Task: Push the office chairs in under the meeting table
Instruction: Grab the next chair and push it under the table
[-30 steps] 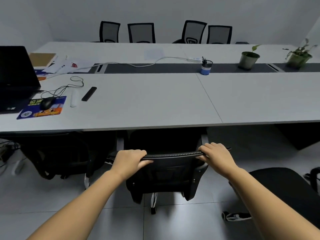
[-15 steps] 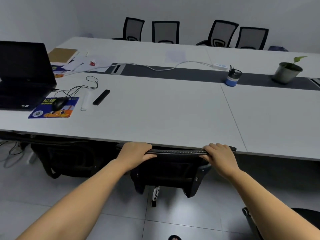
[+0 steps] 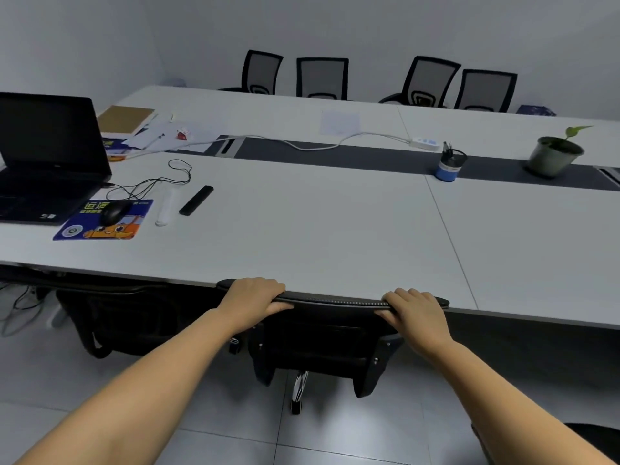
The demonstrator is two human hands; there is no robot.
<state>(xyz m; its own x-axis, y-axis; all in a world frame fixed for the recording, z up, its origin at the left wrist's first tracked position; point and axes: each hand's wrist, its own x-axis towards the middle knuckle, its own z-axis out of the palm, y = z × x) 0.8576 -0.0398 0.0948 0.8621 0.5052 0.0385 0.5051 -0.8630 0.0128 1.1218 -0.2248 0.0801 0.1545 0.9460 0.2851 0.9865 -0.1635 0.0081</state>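
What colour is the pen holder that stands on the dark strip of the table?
The pen holder is blue at the base with a black upper part; it shows best in the head view.

We see a pale grey-white surface [image 3: 318, 223] with a dark grey strip [image 3: 369, 159] running along its middle. The chair [image 3: 328, 344] nearest us is black, its top edge trimmed with a fine dotted line. The laptop [image 3: 47, 156] is black, as are the mouse [image 3: 114, 211] and the remote [image 3: 196, 200]. The mouse pad [image 3: 84, 229] is blue with an orange cartoon figure and yellow lettering. The pen cup [image 3: 448, 166] is blue with a white band. The plant pot [image 3: 553, 157] is grey-green with a green leaf. The notebook [image 3: 125, 119] is tan. The far chairs [image 3: 322, 78] are black-framed with grey mesh. The floor [image 3: 335, 441] shows pale grey tiles.
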